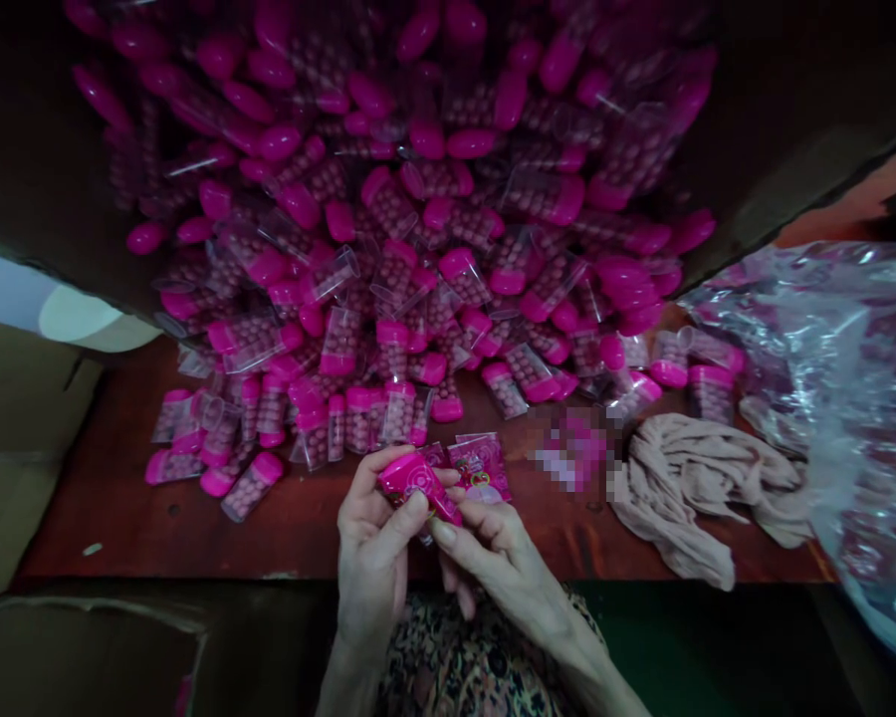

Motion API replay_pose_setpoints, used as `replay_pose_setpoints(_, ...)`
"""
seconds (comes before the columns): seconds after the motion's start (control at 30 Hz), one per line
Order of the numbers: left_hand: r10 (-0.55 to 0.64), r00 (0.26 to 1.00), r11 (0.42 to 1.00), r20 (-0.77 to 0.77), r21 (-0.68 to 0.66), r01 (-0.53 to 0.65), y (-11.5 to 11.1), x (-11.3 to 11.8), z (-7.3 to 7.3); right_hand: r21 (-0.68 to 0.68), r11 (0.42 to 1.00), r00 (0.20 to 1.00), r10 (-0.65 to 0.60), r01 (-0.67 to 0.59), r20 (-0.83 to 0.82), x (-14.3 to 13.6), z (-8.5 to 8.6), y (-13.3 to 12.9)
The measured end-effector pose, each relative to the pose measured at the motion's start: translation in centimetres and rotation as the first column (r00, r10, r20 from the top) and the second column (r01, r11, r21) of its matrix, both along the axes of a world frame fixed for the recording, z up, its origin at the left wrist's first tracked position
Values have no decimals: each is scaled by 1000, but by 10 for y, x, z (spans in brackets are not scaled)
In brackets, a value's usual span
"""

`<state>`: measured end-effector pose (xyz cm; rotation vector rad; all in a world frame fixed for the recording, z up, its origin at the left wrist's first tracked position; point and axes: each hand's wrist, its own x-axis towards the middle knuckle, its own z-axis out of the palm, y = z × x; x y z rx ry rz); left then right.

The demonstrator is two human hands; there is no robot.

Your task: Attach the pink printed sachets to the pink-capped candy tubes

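Both of my hands grip one shiny pink printed packet (412, 476) just above the table's front edge. My left hand (373, 533) has its thumb pressed on the packet's face and the fingers behind it. With thumb and fingers, my right hand (500, 558) pinches the packet's lower right end. Right behind my fingers more pink printed packets (482, 460) lie on the wood. Beyond them, clear containers with pink caps and small pink balls inside (399, 410) lie and stand close together.
A large heap of the same pink-capped containers (418, 199) spills from a dark box onto the red-brown table (284, 538). A crumpled beige cloth (687, 488) lies at right, beside a clear plastic bag (873, 398). Cardboard boxes (22, 438) stand at left.
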<state>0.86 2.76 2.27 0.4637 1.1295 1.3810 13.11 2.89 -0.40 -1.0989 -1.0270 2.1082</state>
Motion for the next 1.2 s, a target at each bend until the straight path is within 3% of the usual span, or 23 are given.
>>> replay_pose_setpoints(0.17, 9, 997, 1000, 77, -22, -8, 3, -2, 2, -5, 1000, 1000, 10, -10, 19, -2, -1, -4)
replay_pose_setpoints(0.33, 162, 986, 970, 37, -187, -153, 4, 1, 0, 1, 997, 994, 82, -83, 67, -7, 3, -7)
replay_pose_setpoints(0.5, 255, 966, 944, -29, -209, -256, 4, 1, 2, -19, 985, 983, 170, -169, 73, -8, 7, -5)
replay_pose_setpoints(0.73, 308, 945, 934, -112, -157, -322, 3, -4, 0, -38, 994, 994, 105, -106, -26, -17, 1, -8)
replay_pose_setpoints(1.2, 345, 936, 926, -61, -137, -351, 5, -10, -5, -81, 996, 999, 34, -37, -35, -21, -4, -5)
